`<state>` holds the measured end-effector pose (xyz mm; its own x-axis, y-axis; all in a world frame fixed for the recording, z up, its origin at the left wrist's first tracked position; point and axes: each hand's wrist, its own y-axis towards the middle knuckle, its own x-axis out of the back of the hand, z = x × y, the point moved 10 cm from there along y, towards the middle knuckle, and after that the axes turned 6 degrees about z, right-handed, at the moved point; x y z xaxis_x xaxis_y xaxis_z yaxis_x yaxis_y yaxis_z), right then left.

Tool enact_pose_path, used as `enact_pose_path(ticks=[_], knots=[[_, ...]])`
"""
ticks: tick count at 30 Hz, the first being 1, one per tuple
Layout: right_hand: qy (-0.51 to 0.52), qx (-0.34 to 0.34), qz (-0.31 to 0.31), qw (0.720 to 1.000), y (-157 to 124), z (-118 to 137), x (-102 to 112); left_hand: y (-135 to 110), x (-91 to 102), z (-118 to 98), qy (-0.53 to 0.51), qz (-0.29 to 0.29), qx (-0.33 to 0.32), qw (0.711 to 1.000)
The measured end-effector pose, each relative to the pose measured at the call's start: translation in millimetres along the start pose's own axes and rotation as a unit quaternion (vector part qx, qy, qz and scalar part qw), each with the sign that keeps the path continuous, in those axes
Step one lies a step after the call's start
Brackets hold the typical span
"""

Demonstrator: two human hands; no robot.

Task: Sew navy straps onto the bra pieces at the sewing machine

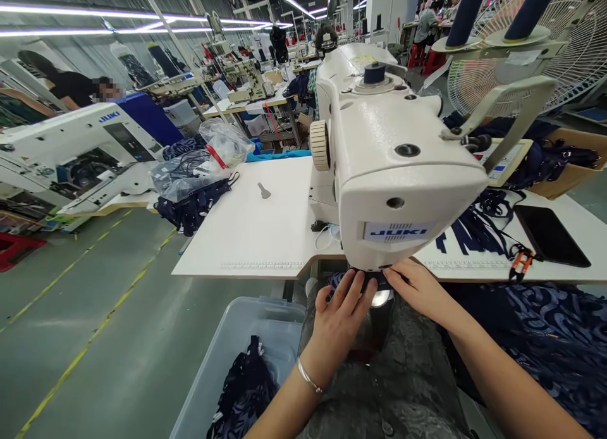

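Note:
A white Juki sewing machine [389, 148] stands on a white table [256, 230] in front of me. Under its head lies dark navy patterned fabric [353, 281]. My left hand [339, 322], a thin bracelet on its wrist, rests flat on the fabric with fingers stretched toward the needle area. My right hand [420, 290] lies on the fabric from the right, fingertips pressed at the spot under the machine head. The needle itself is hidden by the machine head.
A clear plastic bin [222, 363] with dark fabric stands at my lower left. On the table: a black phone [550, 235], orange snips [520, 262], navy straps [474, 227], a plastic bag [199, 164]. Fans, thread cones and more machines stand behind; a person sits far left.

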<state>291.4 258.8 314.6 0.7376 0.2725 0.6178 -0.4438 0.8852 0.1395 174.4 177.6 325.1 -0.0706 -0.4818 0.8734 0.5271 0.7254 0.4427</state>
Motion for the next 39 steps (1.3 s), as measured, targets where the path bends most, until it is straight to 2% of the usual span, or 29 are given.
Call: enact_pose_path(ticks=[13,19,28,39], knots=[[-0.065,-0.001,-0.042,0.997,0.1,2.2,2.9,0.3,-2.4,-2.4,0.015,0.019,0.026,0.999],[-0.050,-0.017,-0.028,0.998,0.2,2.0,1.3,0.0,-1.4,-2.2,0.012,0.008,0.026,1.000],[-0.048,-0.023,-0.032,0.998,-0.7,-2.7,-0.6,0.1,-2.7,-3.2,0.020,0.026,0.021,0.999],[-0.051,-0.031,-0.039,0.997,-1.3,-6.3,-4.0,-2.2,-2.2,3.0,-0.032,0.008,0.040,0.999]])
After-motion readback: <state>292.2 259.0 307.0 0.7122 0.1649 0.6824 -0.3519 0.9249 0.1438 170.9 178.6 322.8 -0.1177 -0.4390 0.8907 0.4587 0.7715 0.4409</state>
